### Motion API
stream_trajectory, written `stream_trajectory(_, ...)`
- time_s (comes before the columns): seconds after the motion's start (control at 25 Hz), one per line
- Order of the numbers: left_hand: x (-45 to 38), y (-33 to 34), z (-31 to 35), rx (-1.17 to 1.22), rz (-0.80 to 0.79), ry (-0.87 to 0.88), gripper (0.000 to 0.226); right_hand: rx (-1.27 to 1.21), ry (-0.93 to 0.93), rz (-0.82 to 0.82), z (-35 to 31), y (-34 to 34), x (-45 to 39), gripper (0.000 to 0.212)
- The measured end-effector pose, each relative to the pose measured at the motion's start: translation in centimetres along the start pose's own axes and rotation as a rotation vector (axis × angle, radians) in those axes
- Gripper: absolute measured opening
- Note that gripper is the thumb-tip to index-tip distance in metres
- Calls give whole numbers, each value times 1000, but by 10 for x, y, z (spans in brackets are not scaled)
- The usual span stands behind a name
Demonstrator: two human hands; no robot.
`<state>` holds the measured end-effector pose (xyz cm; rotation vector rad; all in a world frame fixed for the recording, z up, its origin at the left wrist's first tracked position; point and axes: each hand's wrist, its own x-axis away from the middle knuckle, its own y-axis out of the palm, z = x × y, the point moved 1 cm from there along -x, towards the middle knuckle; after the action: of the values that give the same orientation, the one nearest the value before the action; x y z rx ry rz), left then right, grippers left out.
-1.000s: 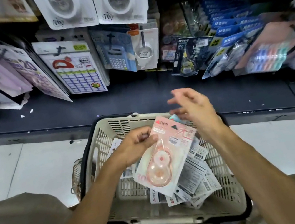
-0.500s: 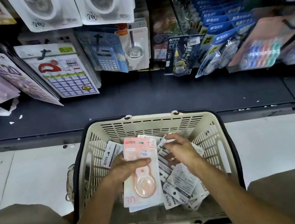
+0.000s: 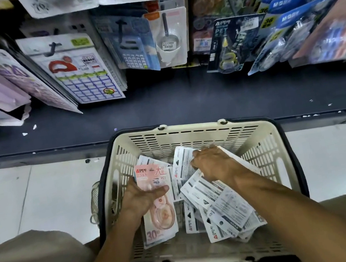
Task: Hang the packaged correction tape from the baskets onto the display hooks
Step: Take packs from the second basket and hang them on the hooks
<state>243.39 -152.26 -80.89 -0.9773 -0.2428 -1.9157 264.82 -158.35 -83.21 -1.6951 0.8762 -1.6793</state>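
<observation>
A beige slotted basket [image 3: 264, 149] sits on the floor in front of me with several correction tape packs inside. My left hand [image 3: 141, 199] grips a small stack of pink correction tape packs [image 3: 160, 222] face up, thumb across the front. Over the far part of the pile, my right hand [image 3: 213, 164] curls its fingers round a white-backed pack [image 3: 183, 163]. More packs [image 3: 227, 213] lie face down, showing white printed backs. Display hooks above carry hanging stationery, among them a dark correction tape pack [image 3: 233, 45].
A dark shelf base [image 3: 185, 103] runs between the basket and the hanging goods. Calculator packs [image 3: 133, 50], a calendar-style pack [image 3: 82, 75] and blue-labelled packs [image 3: 290, 19] hang closely above. Pale floor tiles [image 3: 40, 194] lie either side. My knees are at the lower corners.
My right hand came down from above the basket into the pile and closed on a white-backed pack. My left hand lowered the pink packs into the basket.
</observation>
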Motion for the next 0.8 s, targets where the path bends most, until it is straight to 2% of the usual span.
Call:
stream_trajectory(0.04, -1, -1, -2, 1, -8, 1, 43, 64, -11, 9, -1, -4, 0, 40)
stream_trajectory(0.12, 0, -2, -4, -22, -15, 21, 44, 86, -30, -72, 2, -5, 6, 43)
stream_trajectory(0.16, 2, -2, -4, -50, -16, 24, 46, 17, -20, -124, 6, 1, 10, 45)
stream_trajectory(0.28, 4, -1, -5, -70, -27, 17, 47, 47, -83, -133, 9, 11, 20, 39)
stream_trajectory(0.4, 5, -3, -5, -31, -47, 15, 40, 41, -74, -240, 2, 10, 23, 51)
stream_trajectory(0.52, 2, -6, -8, -24, -32, -19, 46, -194, -110, -313, 2, -1, 17, 47)
stream_trajectory(0.6, -2, -6, -9, 4, -22, -21, 44, -383, -71, -272, 8, -4, 18, 46)
stream_trajectory(0.68, -6, -4, -7, 132, -8, -47, 34, -627, 14, -158, 20, -11, 27, 48)
stream_trajectory(0.72, -6, -3, -5, 141, 32, -36, 32, -716, 53, -58, 24, -17, 32, 46)
stream_trajectory(0.8, -5, 0, -1, -13, 145, 4, 41, -745, 164, 183, 24, -29, 42, 36)
